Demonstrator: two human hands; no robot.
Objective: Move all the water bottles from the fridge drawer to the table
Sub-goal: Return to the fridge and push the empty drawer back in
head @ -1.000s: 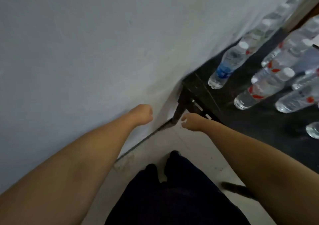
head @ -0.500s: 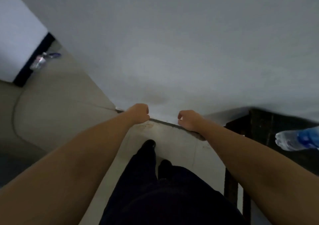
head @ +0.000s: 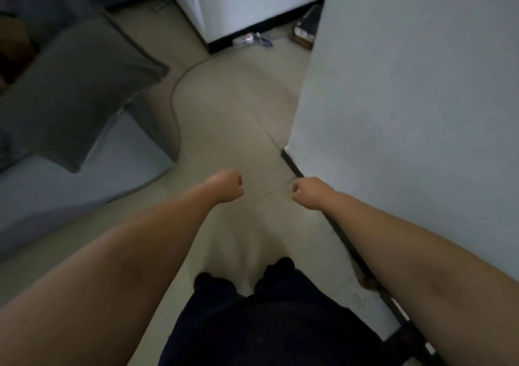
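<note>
My left hand (head: 228, 186) and my right hand (head: 306, 192) hang in front of me over the beige floor, both curled into loose fists with nothing in them. The table and its water bottles are out of view. A white appliance (head: 238, 3) that may be the fridge stands at the far end of the floor. A small plastic bottle (head: 243, 40) lies on the floor at its base. No fridge drawer can be seen.
A white wall corner (head: 393, 113) with a black skirting fills the right side. A grey sofa with a cushion (head: 73, 90) stands on the left. A cable (head: 175, 85) curves across the floor. A dark box (head: 304, 30) lies near the wall.
The view has swung left, away from the table with the bottles, past the wall to the open floor. Both hands stay curled and empty.
</note>
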